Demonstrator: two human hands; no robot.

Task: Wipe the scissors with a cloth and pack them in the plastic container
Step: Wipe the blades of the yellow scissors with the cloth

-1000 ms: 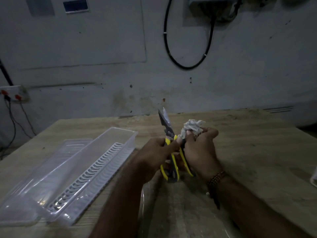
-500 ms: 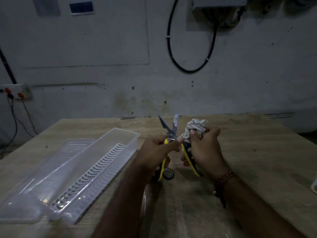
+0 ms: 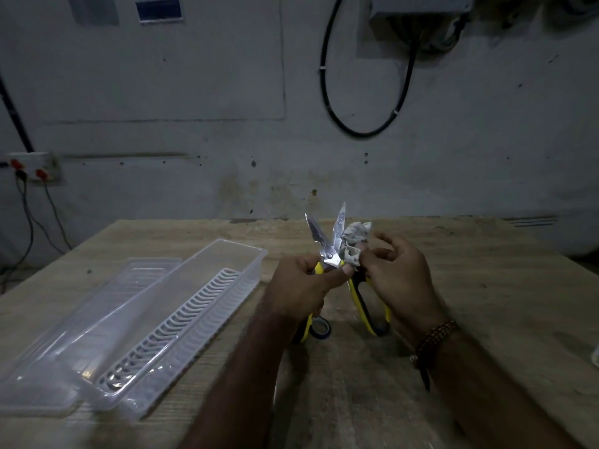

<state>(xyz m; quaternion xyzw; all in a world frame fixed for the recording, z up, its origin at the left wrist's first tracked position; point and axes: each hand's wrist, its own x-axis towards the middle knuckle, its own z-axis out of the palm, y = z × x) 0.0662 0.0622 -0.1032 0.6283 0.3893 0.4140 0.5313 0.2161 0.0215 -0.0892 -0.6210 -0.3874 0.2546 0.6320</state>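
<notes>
From the head view, the scissors (image 3: 330,251) stand upright over the middle of the table (image 3: 486,273), blades spread apart and tips pointing up toward the wall; the left hand (image 3: 301,286) is closed round the yellow handle on its side, thumb pressed just below the pivot; the right hand (image 3: 398,280) pinches a crumpled grey cloth (image 3: 355,241) between its fingertips and presses it against the outer face of the right blade, while the other handle hangs loose below that palm; the two hands sit close together, nearly touching at the pivot. The container (image 3: 181,322) lies well apart to the left, open, with a slotted white rack along its floor and nothing else visible inside; its lid (image 3: 97,306) lies flat just beside it on the far side. A small dark ring, perhaps tape (image 3: 321,328), rests on the table under the left wrist. The step in hand looks like wiping, with packing not yet begun; the next move probably calls for drawing the cloth along each blade from pivot to tip, fingers kept behind the edges; after that the blades want closing so the scissors lie flat lengthwise in the container.
</notes>
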